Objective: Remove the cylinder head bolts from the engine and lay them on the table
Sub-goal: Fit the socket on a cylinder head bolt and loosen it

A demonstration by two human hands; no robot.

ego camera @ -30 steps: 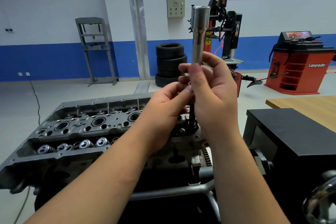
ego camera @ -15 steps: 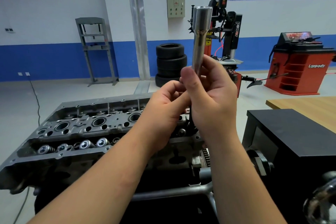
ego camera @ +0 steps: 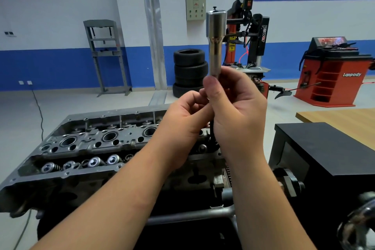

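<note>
Workshop floor behind; engine (ego camera: 85, 148) on stand, wooden table (ego camera: 343, 119) right.

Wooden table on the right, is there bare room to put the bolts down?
Yes. The wooden table shows a bare patch behind the black box. The box's flat top is bare too. The cylinder head is crowded with holes and valve springs, and both hands hover above its right end.

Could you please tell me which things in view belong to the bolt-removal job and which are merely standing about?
Job: socket gripped by right hand, left hand beside it, engine, wooden table.

Standing about: tyres, red machine, grey press frame.
</note>
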